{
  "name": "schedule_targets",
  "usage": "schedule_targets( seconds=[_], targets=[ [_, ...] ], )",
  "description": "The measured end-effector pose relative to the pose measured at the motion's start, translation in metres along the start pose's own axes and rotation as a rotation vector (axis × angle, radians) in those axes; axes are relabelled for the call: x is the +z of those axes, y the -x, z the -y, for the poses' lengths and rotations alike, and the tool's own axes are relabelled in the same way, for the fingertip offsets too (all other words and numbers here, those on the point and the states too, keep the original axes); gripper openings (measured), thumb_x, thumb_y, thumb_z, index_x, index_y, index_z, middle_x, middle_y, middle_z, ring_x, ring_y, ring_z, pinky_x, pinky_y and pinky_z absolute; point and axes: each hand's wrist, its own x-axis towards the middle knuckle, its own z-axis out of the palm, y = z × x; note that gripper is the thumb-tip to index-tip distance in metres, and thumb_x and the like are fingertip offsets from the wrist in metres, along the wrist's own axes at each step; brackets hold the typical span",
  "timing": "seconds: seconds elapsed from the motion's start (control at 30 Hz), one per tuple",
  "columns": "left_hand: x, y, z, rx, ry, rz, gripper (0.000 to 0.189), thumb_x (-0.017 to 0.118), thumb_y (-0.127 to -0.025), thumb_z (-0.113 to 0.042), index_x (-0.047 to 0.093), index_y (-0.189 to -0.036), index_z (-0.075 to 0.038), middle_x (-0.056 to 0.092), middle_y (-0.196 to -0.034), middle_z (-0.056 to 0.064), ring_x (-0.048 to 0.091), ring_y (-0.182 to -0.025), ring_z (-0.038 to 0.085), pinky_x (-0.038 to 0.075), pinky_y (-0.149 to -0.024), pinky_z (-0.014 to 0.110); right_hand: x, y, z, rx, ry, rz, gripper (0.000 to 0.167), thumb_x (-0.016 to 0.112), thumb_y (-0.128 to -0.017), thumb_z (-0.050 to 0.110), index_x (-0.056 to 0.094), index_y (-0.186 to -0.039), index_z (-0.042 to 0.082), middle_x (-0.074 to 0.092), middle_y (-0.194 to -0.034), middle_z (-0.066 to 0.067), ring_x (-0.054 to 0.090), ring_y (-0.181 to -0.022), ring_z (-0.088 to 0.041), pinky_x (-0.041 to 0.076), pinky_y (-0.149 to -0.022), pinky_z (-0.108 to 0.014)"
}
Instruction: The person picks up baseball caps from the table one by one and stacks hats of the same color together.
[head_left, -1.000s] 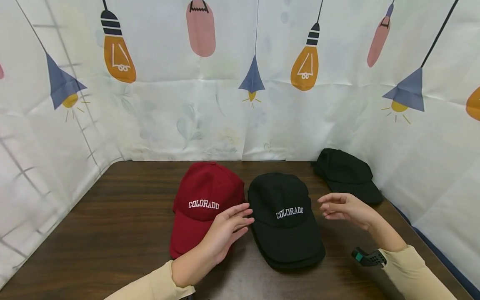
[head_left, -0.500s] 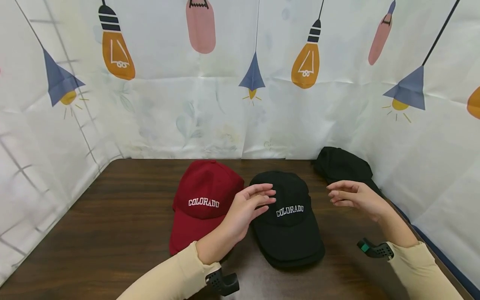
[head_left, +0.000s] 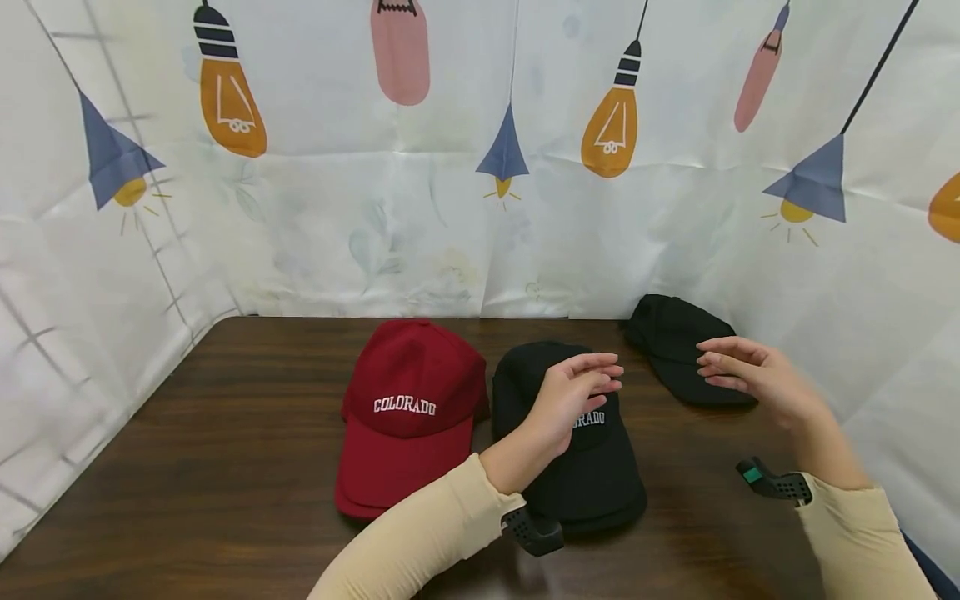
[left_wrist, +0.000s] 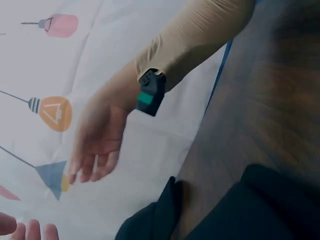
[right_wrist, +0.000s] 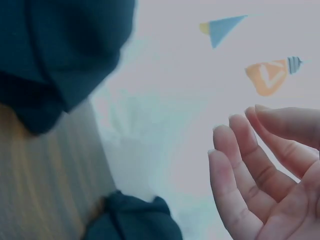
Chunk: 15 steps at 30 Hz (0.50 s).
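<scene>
In the head view my left hand (head_left: 572,398) hovers over the black COLORADO cap (head_left: 588,475), hiding part of its lettering; its fingers are relaxed and hold nothing. My right hand (head_left: 757,377) is raised at the right, fingers loosely bent around nothing, overlapping the edge of a second black cap (head_left: 675,342) at the back right. The right wrist view shows the right palm and fingers (right_wrist: 260,175) bare. To the left lies a red COLORADO cap (head_left: 408,417), its brim toward me, close beside the middle black cap.
The caps lie on a dark brown wooden table (head_left: 225,433). A white curtain (head_left: 315,217) printed with bulbs and lamps surrounds its back and sides. Black wrist cameras (head_left: 534,532) sit on both wrists.
My left hand has moved right and up, from between the red and black caps to over the black one. My right hand has drifted right and up. The caps have stayed put.
</scene>
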Motion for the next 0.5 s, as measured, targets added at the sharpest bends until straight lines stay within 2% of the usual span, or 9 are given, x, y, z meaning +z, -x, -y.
schedule_targets(
  seconds=[0.2, 0.37, 0.5],
  targets=[
    [0.021, -0.014, 0.012, -0.045, 0.004, -0.025, 0.023, 0.058, -0.102, -0.003, 0.072, -0.119, -0.003, 0.074, -0.111, 0.009, 0.071, -0.097, 0.016, 0.053, -0.098, 0.039, -0.023, 0.009, 0.004, 0.014, -0.072, -0.105, 0.034, 0.048, -0.106, -0.004, 0.075, -0.116, 0.015, 0.073, -0.107, 0.003, 0.07, -0.095, -0.011, 0.055, -0.083, -0.019],
    [0.036, -0.022, 0.014, -0.091, 0.058, -0.017, 0.024, 0.059, -0.1, -0.003, 0.073, -0.12, -0.003, 0.075, -0.109, 0.007, 0.072, -0.097, 0.018, 0.055, -0.094, 0.035, -0.036, 0.012, 0.003, 0.065, -0.1, -0.178, 0.032, 0.05, -0.106, -0.002, 0.075, -0.112, 0.016, 0.073, -0.104, 0.003, 0.071, -0.092, -0.009, 0.055, -0.082, -0.018],
    [0.049, -0.029, 0.015, -0.114, 0.054, -0.015, 0.024, 0.06, -0.1, -0.003, 0.073, -0.12, -0.004, 0.075, -0.109, 0.007, 0.072, -0.098, 0.019, 0.055, -0.093, 0.034, -0.044, 0.013, -0.005, 0.079, -0.151, -0.207, 0.033, 0.049, -0.106, -0.003, 0.076, -0.109, 0.016, 0.074, -0.101, 0.002, 0.072, -0.091, -0.01, 0.056, -0.08, -0.019]
  ],
)
